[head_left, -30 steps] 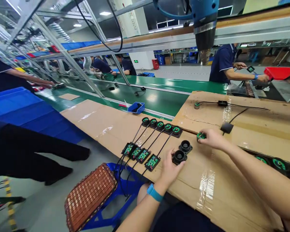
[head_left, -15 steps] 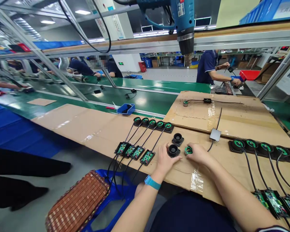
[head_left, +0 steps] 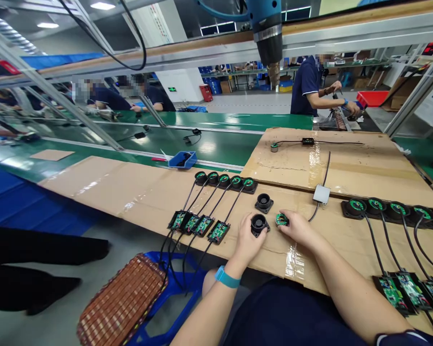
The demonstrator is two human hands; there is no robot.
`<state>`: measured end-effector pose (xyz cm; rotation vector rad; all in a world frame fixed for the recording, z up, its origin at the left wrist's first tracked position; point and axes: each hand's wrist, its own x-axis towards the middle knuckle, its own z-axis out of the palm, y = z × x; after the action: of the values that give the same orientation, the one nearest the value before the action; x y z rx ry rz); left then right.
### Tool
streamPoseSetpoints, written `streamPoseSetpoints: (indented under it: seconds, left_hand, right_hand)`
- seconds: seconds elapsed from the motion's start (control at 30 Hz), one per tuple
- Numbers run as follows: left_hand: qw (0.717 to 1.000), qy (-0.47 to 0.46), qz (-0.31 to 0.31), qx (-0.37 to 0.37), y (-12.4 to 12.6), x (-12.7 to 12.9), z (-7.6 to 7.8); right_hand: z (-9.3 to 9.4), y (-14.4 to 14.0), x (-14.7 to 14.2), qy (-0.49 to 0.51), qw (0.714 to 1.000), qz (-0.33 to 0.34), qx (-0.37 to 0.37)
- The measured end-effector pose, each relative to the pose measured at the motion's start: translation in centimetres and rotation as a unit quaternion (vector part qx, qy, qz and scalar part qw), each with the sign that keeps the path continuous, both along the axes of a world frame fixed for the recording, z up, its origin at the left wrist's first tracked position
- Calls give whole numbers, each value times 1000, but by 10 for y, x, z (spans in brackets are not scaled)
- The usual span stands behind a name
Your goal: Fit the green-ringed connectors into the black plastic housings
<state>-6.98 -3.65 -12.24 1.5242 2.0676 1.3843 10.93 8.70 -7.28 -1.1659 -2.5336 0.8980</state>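
The right hand (head_left: pixel 299 228) covers the right edge of the round board (head_left: pixel 281 219), whose wires are too small to sort out. Fingers of the left hand (head_left: pixel 246 241) hide the left rim of the near housing (head_left: pixel 259 223). The right row of housings (head_left: pixel 398 211) is cut off by the right edge. The drill (head_left: pixel 268 31) runs out past the top, the stool seat (head_left: pixel 124 295) past the bottom, and black trousers (head_left: pixel 39 246) past the left. The far person's (head_left: pixel 304 85) work and the blue tray's (head_left: pixel 192 160) dark contents are too small to tell.
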Motion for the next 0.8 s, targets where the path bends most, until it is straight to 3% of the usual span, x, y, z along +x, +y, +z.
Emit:
streamPoseSetpoints:
  seconds: [0.07,0.17,0.3,0.5,0.8]
  left_hand:
    - [999,-29,-18,-7,-1,0,2]
    - [999,-50,4,3,-3,1,3]
    - [999,10,2,48,-6,2,4]
    - [988,112,-43,101,-10,4,6]
    - [983,128,-36,124,-8,5,2]
  right_hand:
    - [-1,-6,0,24,999,-24,6]
    - [1,-23,-2,150,987,-63,8]
    - [5,-49,-14,281,957,-49,52]
    - [-2,-61,-30,266,961,-2,80]
    - [-5,-67,-36,238,966,-57,87]
